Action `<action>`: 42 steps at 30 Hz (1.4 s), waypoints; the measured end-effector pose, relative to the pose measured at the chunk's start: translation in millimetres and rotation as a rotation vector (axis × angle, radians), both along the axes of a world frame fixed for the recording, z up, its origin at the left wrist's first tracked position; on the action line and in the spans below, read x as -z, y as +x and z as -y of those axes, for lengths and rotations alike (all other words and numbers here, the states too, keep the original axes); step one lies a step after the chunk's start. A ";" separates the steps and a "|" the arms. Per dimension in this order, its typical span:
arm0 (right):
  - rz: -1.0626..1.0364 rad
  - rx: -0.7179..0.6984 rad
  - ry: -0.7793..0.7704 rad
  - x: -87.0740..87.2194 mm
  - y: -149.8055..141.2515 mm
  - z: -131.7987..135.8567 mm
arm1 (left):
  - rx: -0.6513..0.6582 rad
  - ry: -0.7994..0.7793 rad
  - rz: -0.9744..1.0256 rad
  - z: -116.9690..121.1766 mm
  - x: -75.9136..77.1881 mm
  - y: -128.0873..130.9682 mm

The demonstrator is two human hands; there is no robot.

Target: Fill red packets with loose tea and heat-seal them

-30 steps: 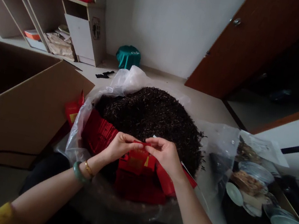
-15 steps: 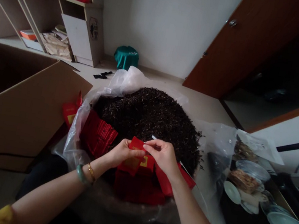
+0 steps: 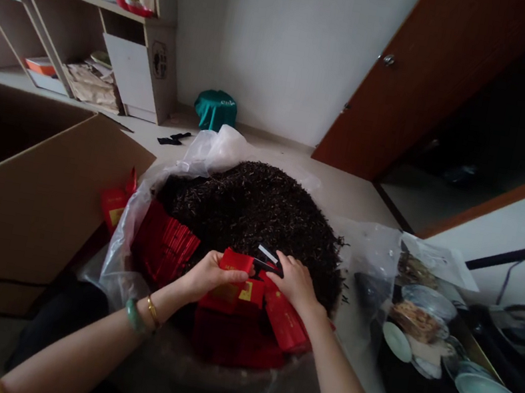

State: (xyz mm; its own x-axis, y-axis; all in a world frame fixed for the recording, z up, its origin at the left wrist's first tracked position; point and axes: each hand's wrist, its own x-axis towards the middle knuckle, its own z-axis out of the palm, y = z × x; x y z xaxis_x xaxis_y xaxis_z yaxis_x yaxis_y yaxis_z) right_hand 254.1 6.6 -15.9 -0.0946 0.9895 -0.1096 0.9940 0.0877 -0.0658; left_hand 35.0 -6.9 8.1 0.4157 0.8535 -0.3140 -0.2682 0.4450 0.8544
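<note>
My left hand (image 3: 206,275) pinches a small red packet (image 3: 237,262), thumb across its front. My right hand (image 3: 295,282) is closed around a black two-jawed tool with a white strip (image 3: 268,254); its exact kind is unclear. The tool's jaws are apart and point left, close to the packet's right upper edge. Whether they touch the packet cannot be made out. Under my hands, more red packets (image 3: 285,322) with gold print lie on a big heap of dark dried tea leaves (image 3: 261,203). A stack of flat red packets (image 3: 166,240) lies at the heap's left.
Clear plastic sheeting (image 3: 128,227) lines the heap's rim. An open cardboard box (image 3: 51,186) stands at left, with a red packet (image 3: 113,204) beside it. At right, a dark tray (image 3: 416,386) holds bowls and lidded dishes. Behind are a teal-covered stool (image 3: 215,110) and shelves (image 3: 157,69).
My right hand has left the packet's top edge and now holds the black tool, its jaws brought near the packet. My left hand keeps the packet. The view has shifted slightly.
</note>
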 end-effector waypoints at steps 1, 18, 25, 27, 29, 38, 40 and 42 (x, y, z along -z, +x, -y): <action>-0.008 -0.006 0.009 3.0 -2.4 -1.3 | 0.019 0.006 -0.010 0.6 0.8 -0.4; -0.708 -0.264 0.087 -66.6 -18.2 33.3 | 0.106 0.194 -0.109 1.5 5.5 -1.9; -0.696 -0.264 0.098 -69.2 -33.5 39.9 | 0.119 0.221 -0.129 1.5 10.1 -0.2; -0.674 -0.267 0.120 -69.7 -34.9 40.4 | 0.118 0.212 -0.129 1.7 11.8 -0.2; -0.656 -0.274 0.151 -69.6 -36.0 40.9 | 0.104 0.201 -0.128 2.0 11.8 0.1; -0.634 -0.270 0.107 -72.7 -32.9 41.1 | 0.098 0.178 -0.112 2.5 -0.6 0.3; -0.623 -0.259 0.068 -74.3 -30.3 41.1 | 0.093 0.193 -0.122 1.4 -2.2 -0.4; -0.615 -0.242 0.051 -75.3 -28.8 41.0 | 0.090 0.193 -0.136 0.5 -2.8 -1.1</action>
